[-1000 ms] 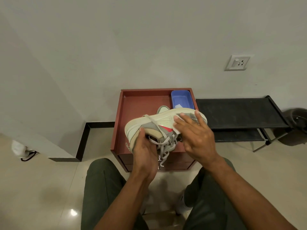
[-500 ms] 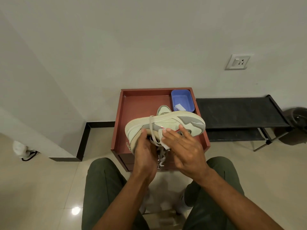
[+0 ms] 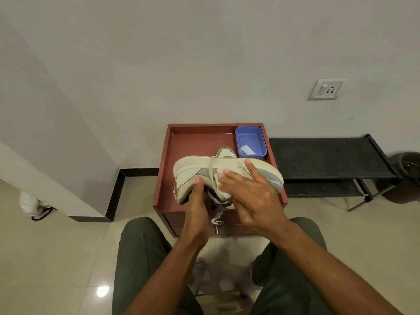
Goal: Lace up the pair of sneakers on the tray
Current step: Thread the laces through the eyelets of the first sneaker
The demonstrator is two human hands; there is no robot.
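Lacing step, seen from the head camera. One sneaker [image 3: 227, 171] is held on its side above the red tray [image 3: 200, 142], sole edge uppermost and toe toward the person's right; the second sneaker [image 3: 225, 152] lies on the tray floor behind it, only a small part of it showing above the raised shoe. A pale lace [image 3: 212, 171] runs up over the side of the held sneaker, and more lace hangs in a loose bunch below the shoe's opening. To do this step well, the shoe should be kept steady at the heel end while the free lace end is drawn fully through its eyelet without twisting, both sides being evened before the next crossing; slack in the hanging bunch is likely to snag if pulled in haste. The left hand [image 3: 197, 201] grips the sneaker near the heel and collar, thumb on the upper's side and fingers curled underneath, out of view. The right hand [image 3: 252, 196] lies over the shoe's middle with fingers fairly straight and slightly spread, fingertips [image 3: 227, 172] pressing the upper beside the lace; whether it pinches the lace cannot be told. A blue container [image 3: 250, 139] holding a scrap of white stands in the tray's far right corner.
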